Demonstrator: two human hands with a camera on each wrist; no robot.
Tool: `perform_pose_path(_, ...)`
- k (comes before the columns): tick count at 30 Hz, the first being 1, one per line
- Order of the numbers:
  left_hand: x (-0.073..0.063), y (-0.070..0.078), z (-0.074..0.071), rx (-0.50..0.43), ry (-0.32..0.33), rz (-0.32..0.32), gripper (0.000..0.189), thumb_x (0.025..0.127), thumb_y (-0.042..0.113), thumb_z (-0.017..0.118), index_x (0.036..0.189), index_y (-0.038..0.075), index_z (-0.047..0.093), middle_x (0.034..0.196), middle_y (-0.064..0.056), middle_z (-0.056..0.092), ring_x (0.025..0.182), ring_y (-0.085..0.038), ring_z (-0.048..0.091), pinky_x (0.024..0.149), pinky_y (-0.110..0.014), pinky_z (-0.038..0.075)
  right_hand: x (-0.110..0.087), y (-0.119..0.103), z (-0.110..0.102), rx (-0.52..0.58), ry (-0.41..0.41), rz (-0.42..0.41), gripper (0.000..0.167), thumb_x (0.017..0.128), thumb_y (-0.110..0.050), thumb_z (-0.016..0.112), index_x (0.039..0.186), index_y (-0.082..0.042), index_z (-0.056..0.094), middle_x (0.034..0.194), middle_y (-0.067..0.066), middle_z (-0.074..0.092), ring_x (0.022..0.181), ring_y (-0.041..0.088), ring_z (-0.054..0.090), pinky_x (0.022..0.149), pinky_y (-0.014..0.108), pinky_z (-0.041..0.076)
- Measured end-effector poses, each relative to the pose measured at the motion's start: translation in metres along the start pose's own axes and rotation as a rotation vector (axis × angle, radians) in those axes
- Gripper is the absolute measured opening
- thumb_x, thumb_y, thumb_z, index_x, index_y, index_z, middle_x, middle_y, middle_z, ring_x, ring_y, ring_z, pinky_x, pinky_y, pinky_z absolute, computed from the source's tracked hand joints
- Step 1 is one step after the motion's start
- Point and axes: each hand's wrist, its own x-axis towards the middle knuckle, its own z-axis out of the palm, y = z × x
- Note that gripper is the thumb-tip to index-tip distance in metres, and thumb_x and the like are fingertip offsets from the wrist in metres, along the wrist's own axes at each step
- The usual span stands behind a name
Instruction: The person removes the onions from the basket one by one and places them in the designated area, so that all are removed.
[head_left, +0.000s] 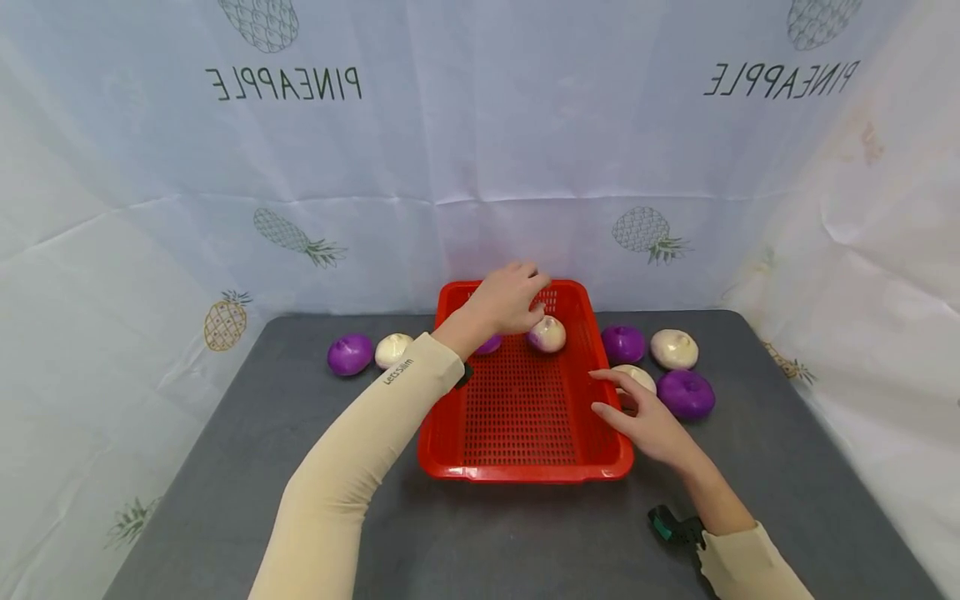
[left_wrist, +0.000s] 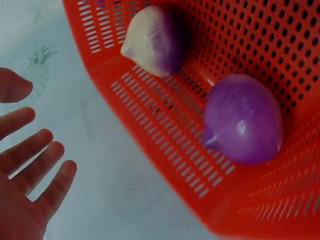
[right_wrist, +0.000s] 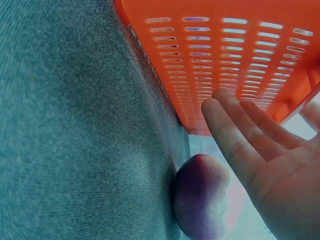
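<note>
A red plastic basket (head_left: 517, 472) with slotted walls holds a white-and-purple turnip (head_left: 548, 335) and a purple turnip (left_wrist: 244, 120), the latter mostly hidden by the left arm in the head view. My left hand (head_left: 504, 298) is over the back of the basket, close above the white-and-purple turnip. In the left wrist view its fingers are spread and grip nothing. Beside the basket's right wall is my right hand (head_left: 645, 423), its fingers extended near the rim; contact cannot be told. A turnip (right_wrist: 201, 197) lies below this hand in the right wrist view.
Right of the basket lie several turnips, including a purple one (head_left: 686, 394) and a white one (head_left: 674, 349). To its left are a purple turnip (head_left: 350, 354) and a white turnip (head_left: 393, 351). A pineapple-print cloth (head_left: 525, 167) hangs behind the grey table (head_left: 300, 433).
</note>
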Motion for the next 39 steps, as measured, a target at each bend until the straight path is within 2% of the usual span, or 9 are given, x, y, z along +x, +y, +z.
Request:
perform_pose_path(4,0.008,0.003,0.015,0.004,-0.076,-0.037,0.048,0.101,0.034,0.057,0.145,0.015,0.054,0.138,-0.008,0.055,0.127,-0.028,0.050,0.106,-0.043,0.046,0.000,0.001,-0.001,-0.010,0.004,-0.005,0.051,0.101,-0.021,0.064,0.146,-0.006,0.047,0.143,0.022,0.046,0.115,0.043,0.061,0.079,0.039,0.062)
perform_pose_path(11,0.020,0.012,0.042,-0.016,-0.179,-0.073,0.054,0.101,0.035,0.055,0.152,0.019,0.047,0.148,-0.007,0.047,0.133,-0.027,0.044,0.110,-0.046,0.042,0.001,0.003,-0.003,-0.033,0.020,-0.002,0.051,0.101,-0.023,0.065,0.146,-0.008,0.047,0.143,0.020,0.047,0.114,0.042,0.062,0.079,0.040,0.062)
perform_pose_path(16,0.026,0.020,0.061,-0.065,-0.236,-0.096,0.062,0.099,0.038,0.059,0.156,0.021,0.041,0.161,-0.009,0.035,0.148,-0.031,0.031,0.119,-0.050,0.031,-0.001,0.004,-0.002,-0.018,0.018,-0.002,0.051,0.101,-0.022,0.065,0.146,-0.008,0.047,0.142,0.020,0.047,0.113,0.042,0.063,0.079,0.041,0.062)
perform_pose_path(19,0.028,0.024,0.071,-0.074,-0.252,-0.114,0.064,0.099,0.040,0.060,0.157,0.022,0.039,0.163,-0.009,0.031,0.151,-0.031,0.027,0.121,-0.050,0.028,-0.002,0.005,-0.001,-0.011,0.016,-0.007,0.051,0.101,-0.021,0.065,0.146,-0.007,0.047,0.142,0.022,0.047,0.113,0.042,0.063,0.079,0.041,0.062)
perform_pose_path(24,0.031,0.028,0.082,-0.053,-0.262,-0.127,0.064,0.099,0.040,0.059,0.157,0.023,0.039,0.163,-0.008,0.032,0.149,-0.030,0.028,0.119,-0.048,0.032,-0.002,0.006,0.001,-0.003,0.016,-0.020,0.050,0.101,-0.019,0.064,0.146,-0.005,0.047,0.142,0.023,0.047,0.113,0.043,0.063,0.077,0.040,0.062)
perform_pose_path(29,0.034,0.029,0.085,-0.064,-0.282,-0.153,0.066,0.097,0.038,0.062,0.157,0.023,0.039,0.164,-0.009,0.030,0.150,-0.031,0.027,0.119,-0.047,0.031,0.001,0.004,0.000,-0.006,0.016,-0.011,0.050,0.100,-0.021,0.065,0.146,-0.008,0.048,0.142,0.021,0.047,0.113,0.042,0.063,0.078,0.040,0.062)
perform_pose_path(39,0.034,0.030,0.088,-0.080,-0.254,-0.178,0.063,0.098,0.033,0.062,0.156,0.022,0.039,0.163,-0.010,0.030,0.148,-0.032,0.030,0.112,-0.048,0.042,0.001,0.004,-0.001,0.002,0.006,-0.002,0.050,0.101,-0.021,0.065,0.146,-0.008,0.047,0.142,0.022,0.046,0.112,0.041,0.063,0.077,0.039,0.062)
